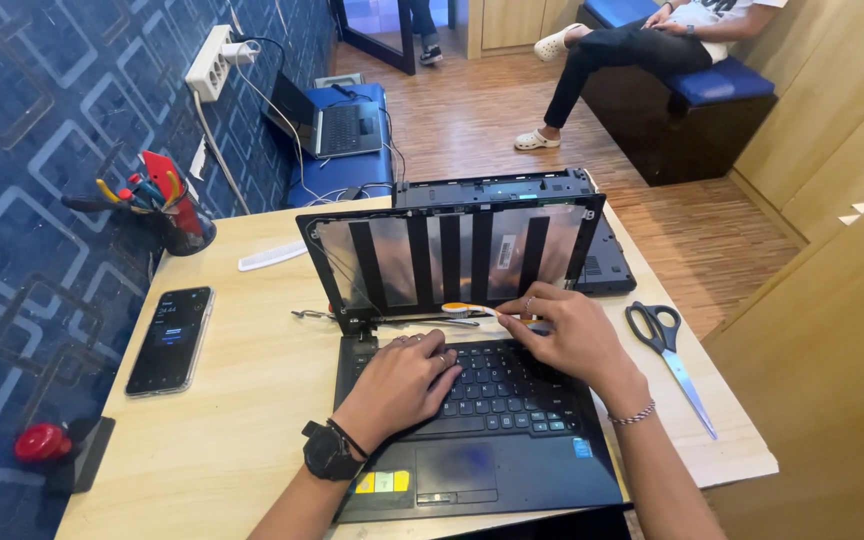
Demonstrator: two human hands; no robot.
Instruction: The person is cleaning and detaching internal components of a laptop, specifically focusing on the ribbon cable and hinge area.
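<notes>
Closest in, a black laptop [472, 440] sits at the table's [252, 420] 6 o'clock edge, with yellow stickers on the palm rest. The left hand [402, 385], watch on the wrist, lies flat on the keyboard's left half, fingers loosely spread and gripping nothing. The right hand [567, 330], bracelet on the wrist, is at about 1 o'clock from it, pinched closed on a toothbrush [472, 311] with a white and orange handle. The brush lies along the hinge line, its head end pointing to 9 o'clock, right at the base of the screen lid [452, 260].

That lid stands tilted back with no panel in it, just bare silver backing with black strips. Scissors [670, 355] lie at 3 o'clock of the laptop, near the table's edge. A phone [172, 338] lies at 9 o'clock, screen lit, and a red knob thing [42, 441] sits at 8 o'clock.

Further back, another stripped laptop base [512, 188] lies behind the lid. A cup of tools [177, 215] stands at 10 o'clock. Beyond the table, an open laptop [327, 125] rests on a blue seat, and a person [642, 45] sits on a bench at 1 o'clock.
</notes>
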